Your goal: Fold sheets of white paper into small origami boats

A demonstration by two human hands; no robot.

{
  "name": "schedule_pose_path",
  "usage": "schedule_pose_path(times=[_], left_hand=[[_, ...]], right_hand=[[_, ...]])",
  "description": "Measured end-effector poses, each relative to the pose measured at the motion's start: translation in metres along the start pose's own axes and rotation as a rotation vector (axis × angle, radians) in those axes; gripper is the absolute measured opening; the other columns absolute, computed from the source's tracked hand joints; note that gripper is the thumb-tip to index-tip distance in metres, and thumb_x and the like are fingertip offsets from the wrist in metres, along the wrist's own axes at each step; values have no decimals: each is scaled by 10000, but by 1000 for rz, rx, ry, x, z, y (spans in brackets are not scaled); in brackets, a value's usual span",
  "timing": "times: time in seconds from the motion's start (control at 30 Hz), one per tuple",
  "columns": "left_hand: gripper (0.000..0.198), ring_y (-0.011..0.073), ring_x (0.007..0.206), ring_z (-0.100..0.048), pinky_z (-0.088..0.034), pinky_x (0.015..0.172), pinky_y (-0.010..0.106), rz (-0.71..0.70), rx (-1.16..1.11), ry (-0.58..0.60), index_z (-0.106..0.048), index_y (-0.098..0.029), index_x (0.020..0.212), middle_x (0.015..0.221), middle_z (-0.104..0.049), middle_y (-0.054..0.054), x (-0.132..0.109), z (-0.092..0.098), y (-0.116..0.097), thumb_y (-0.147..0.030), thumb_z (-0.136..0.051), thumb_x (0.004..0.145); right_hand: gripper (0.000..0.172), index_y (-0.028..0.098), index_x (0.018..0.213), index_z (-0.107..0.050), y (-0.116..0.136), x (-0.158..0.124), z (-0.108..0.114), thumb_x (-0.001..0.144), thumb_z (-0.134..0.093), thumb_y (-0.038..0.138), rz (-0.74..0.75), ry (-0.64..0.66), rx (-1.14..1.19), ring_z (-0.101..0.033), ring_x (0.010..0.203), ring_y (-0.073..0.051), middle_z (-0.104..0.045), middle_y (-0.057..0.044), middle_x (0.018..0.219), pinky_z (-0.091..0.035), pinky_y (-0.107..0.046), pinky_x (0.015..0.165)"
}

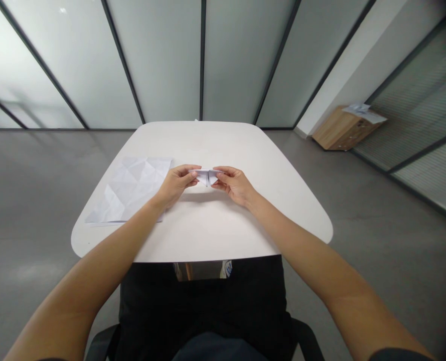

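You're in an office: frosted glass partitions (162, 60), a rounded white table (207, 143), a grey floor (30, 200) and a low wooden drawer cabinet (343, 131) in the corner show it.

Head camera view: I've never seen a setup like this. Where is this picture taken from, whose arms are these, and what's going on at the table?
There is no machine here. This single picture comes from a camera worn on a person's head, looking forward and down, so the arms reach out from the bottom of the frame. The person's left hand and right hand are bare. Together they hold a small folded white paper above a white rounded table, pinching it between their fingers. A creased white paper sheet lies on the table beside the left hand. Farther off, on the floor, stands a low wooden cabinet with papers on top.
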State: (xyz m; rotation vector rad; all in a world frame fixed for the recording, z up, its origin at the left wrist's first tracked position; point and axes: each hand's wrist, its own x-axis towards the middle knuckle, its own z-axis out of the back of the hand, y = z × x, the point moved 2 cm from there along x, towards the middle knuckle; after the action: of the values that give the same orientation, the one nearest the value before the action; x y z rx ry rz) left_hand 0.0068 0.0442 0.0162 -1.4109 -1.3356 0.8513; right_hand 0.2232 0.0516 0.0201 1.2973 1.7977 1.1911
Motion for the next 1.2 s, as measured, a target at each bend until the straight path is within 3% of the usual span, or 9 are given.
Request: schedule_pose_path(times=[0.27, 0.5, 0.57, 0.67, 0.77, 0.97, 1.1, 1.2], left_hand=[[460, 92, 650, -643, -547, 661, 219, -46, 37, -9, -833, -167, 925, 783, -739, 37, 1, 1, -2, -498, -982, 643], [387, 129, 778, -664, -546, 750, 261, -105, 162, 73, -795, -156, 930, 935, -758, 66, 1, 2, -1, -459, -933, 731], [373, 115, 787, -656, -533, 769, 246, -113, 188, 93, -764, -169, 1015, 921, -734, 35, 0, 1, -1, -399, -914, 762], [531, 108, 786, -662, -526, 786, 240, -86, 211, 90, -667, -211, 1260, 897, -683, -10, -1, -1, -1, -328, -882, 789], [582, 136, 856, -695, -536, 804, 259, -50, 253, 94, -631, -213, 1321, 1013, -667, 19, -1, -3, 2, -342, -859, 801], [624, 141, 798, -688, -551, 778, 286, -14, 266, 64, -609, -209, 1297, 994, -650, 12, -4, -8, 3, -366, -888, 761], [632, 128, 765, -659, -538, 747, 265, -28, 263, 51, -563, -222, 1285, 922, -642, -13, -7, -11, -2, -328, -880, 749], [647, 104, 711, -633, -499, 684, 225, -36, 242, 28, -528, -248, 1263, 892, -621, -37, -8, -11, -4, -286, -883, 724]], right_hand=[[455, 210, 971, -795, 5, -4, 0, 663, -975, 492, 5, 80, 8, -749, 796, -159, -790, -16, 849, -679, -327, 822], [334, 207, 900, -775, 5, -2, 2, 658, -945, 361, 38, 35, -87, -736, 870, -182, -771, -21, 914, -656, -365, 865], [314, 208, 910, -767, 4, -1, 2, 670, -917, 344, 81, 12, -141, -719, 875, -181, -745, -17, 927, -654, -380, 863], [415, 231, 1078, -751, 2, 0, 2, 692, -878, 319, 181, -19, -261, -684, 839, -162, -682, 7, 957, -660, -396, 851], [489, 226, 1186, -709, 1, 1, 1, 725, -838, 328, 255, -37, -375, -657, 795, -153, -636, 18, 920, -662, -406, 850], [407, 243, 1108, -650, 3, 0, -4, 756, -818, 358, 319, -43, -418, -637, 770, -149, -599, 33, 875, -665, -392, 824], [423, 293, 1093, -598, 0, -2, -8, 755, -837, 378, 295, -22, -368, -658, 793, -150, -615, 44, 907, -662, -373, 815], [371, 270, 978, -615, -3, -1, -10, 742, -850, 433, 257, -14, -356, -679, 823, -162, -653, 33, 897, -658, -380, 846]])
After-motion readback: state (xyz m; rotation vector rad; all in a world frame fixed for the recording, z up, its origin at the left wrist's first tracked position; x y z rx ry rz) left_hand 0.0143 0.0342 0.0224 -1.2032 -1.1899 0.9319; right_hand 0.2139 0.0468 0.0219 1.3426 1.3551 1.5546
